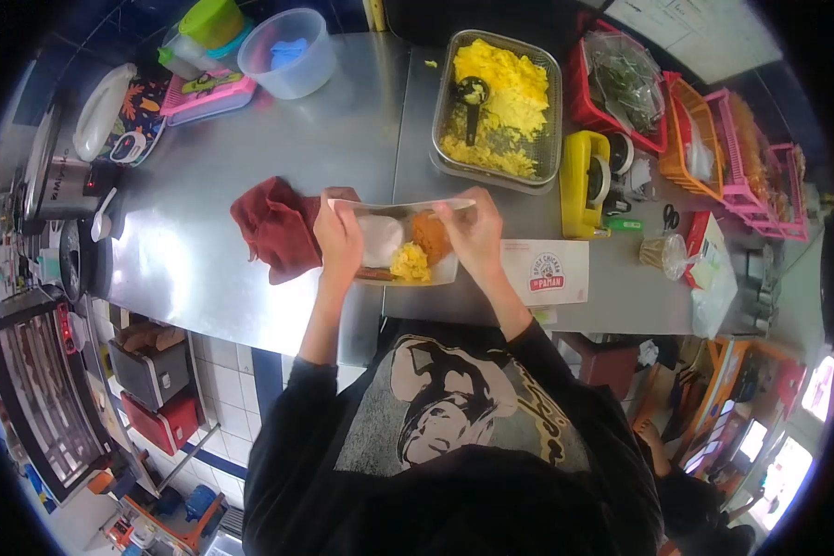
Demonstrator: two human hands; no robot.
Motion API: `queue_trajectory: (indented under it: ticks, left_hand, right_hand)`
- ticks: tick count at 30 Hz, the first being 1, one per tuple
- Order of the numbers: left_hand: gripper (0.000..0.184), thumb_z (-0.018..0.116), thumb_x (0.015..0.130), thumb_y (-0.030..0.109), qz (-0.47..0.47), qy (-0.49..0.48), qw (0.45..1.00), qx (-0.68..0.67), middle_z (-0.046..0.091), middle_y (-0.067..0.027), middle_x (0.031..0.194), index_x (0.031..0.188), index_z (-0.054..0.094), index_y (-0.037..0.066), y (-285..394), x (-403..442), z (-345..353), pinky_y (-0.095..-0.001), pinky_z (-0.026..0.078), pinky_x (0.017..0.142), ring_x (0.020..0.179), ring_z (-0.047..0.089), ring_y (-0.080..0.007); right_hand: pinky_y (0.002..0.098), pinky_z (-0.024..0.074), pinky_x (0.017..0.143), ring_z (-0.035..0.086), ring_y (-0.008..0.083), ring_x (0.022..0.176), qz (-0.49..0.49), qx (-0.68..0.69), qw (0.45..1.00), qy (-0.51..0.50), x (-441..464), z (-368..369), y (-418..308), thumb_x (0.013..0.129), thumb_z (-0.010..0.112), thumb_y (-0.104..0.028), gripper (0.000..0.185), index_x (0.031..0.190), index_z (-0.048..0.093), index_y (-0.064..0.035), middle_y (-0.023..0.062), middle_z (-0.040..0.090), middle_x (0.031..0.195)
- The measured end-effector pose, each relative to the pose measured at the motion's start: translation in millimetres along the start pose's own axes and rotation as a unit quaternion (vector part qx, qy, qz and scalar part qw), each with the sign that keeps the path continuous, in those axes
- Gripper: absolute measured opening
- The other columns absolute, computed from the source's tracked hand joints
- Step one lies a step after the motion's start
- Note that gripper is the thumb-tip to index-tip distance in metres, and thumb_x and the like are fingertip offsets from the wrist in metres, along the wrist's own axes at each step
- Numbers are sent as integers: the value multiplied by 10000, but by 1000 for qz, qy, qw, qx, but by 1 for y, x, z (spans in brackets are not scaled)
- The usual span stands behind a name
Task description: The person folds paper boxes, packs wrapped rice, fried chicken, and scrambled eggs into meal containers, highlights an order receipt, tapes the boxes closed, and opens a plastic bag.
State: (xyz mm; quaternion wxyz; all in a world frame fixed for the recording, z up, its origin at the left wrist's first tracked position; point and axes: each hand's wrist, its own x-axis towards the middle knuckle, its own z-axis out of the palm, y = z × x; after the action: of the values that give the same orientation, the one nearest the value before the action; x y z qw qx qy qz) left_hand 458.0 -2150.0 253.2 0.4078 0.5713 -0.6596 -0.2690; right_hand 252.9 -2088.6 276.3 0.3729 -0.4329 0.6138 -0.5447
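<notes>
My left hand point(340, 236) and my right hand point(475, 236) grip the two sides of an open paper food box point(400, 209) over the steel counter. In the box lie a white packet point(381, 240) on the left, a brown fried piece point(430, 234) on the right and a yellow crumbly food point(410, 264) at the front. A dark red cloth point(271, 230) is bunched beside my left hand. Near my right forearm lies a flat white printed carton point(544, 270).
Behind my hands stands a metal tray point(438, 153) of yellow crumbly food with a black scoop point(472, 120). A yellow tape dispenser point(579, 185) and several coloured baskets line the right. At the back left are a clear plastic tub point(285, 69) and a rice cooker point(65, 181).
</notes>
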Motion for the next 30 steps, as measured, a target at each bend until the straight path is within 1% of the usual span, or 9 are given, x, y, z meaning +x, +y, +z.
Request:
queue_trajectory:
  ticks: [4, 7, 13, 16, 20, 22, 27, 29, 30]
  left_hand:
    - [287, 420, 903, 50, 122, -149, 971, 145, 580, -237, 988, 1169, 513, -6, 30, 24, -52, -450, 446, 807, 939, 547, -427]
    - [380, 431, 886, 18, 98, -283, 950, 87, 553, -227, 1153, 1264, 472, 14, 34, 15, -80, -443, 439, 896, 1053, 525, -420]
    - [410, 390, 892, 4, 65, -237, 968, -39, 535, -216, 1241, 1298, 444, 19, 11, -16, -61, -359, 397, 983, 1159, 521, -358]
    - [415, 392, 899, 24, 2, -245, 967, -73, 528, -205, 1251, 1313, 414, 15, 11, -25, -63, -375, 402, 978, 1153, 523, -366]
    - [479, 430, 877, 48, 17, -300, 950, -80, 456, -188, 1337, 1353, 371, 38, -6, -29, -66, -385, 326, 1043, 1251, 433, -358]
    - [616, 463, 767, 4, 45, -389, 920, -27, 402, -157, 1395, 1372, 353, 47, -10, -16, -83, -382, 239, 1097, 1332, 335, -322]
    - [679, 519, 752, 74, -88, -489, 863, -89, 390, -165, 1405, 1396, 306, 33, 4, 5, -74, -423, 255, 1082, 1337, 315, -324]
    - [657, 538, 830, 164, 104, -243, 964, 42, 324, -231, 1427, 1387, 255, -39, 0, -18, -33, -420, 255, 1079, 1336, 304, -347]
    - [657, 538, 830, 164, 105, -242, 964, 40, 324, -231, 1427, 1387, 255, -39, -3, -20, -31, -420, 255, 1079, 1336, 304, -347]
  right_hand:
    - [360, 485, 808, 603, 332, 982, -39, -184, 980, -63, -1, -27, -32, 910, 518, -88, 184, 1062, 554, 10, 177, 572, 1033]
    - [392, 387, 978, 481, 369, 1172, -78, -213, 965, -134, -30, -37, -30, 918, 435, -46, 305, 1214, 504, -26, 212, 552, 1158]
    - [348, 373, 986, 492, 304, 1165, 51, -16, 997, -58, -69, -13, -6, 829, 430, 42, 503, 1323, 420, -52, 178, 537, 1202]
    - [300, 376, 938, 453, 159, 1147, 119, 208, 956, -168, -61, -34, 1, 779, 494, 51, 543, 1304, 447, -80, 90, 498, 1244]
    - [323, 343, 996, 451, 208, 1189, 150, 226, 950, -154, -66, -30, 15, 827, 525, -47, 473, 1294, 457, -65, 103, 485, 1256]
    - [346, 321, 1010, 410, 317, 1232, 53, -215, 967, -129, -76, -17, 37, 815, 560, -63, 503, 1303, 440, -88, 162, 442, 1297]
    - [525, 251, 1025, 222, 442, 1329, -88, -305, 943, -102, -68, -2, 13, 797, 615, -127, 609, 1355, 373, -122, 227, 225, 1451]
    - [599, 233, 1013, 152, 459, 1363, -162, -354, 914, -112, -53, -1, 2, 792, 634, -166, 650, 1372, 344, -120, 240, 137, 1497]
    - [621, 216, 1013, 117, 463, 1368, -170, -380, 889, -192, -48, -2, 2, 781, 654, -201, 693, 1390, 332, -129, 240, 106, 1502]
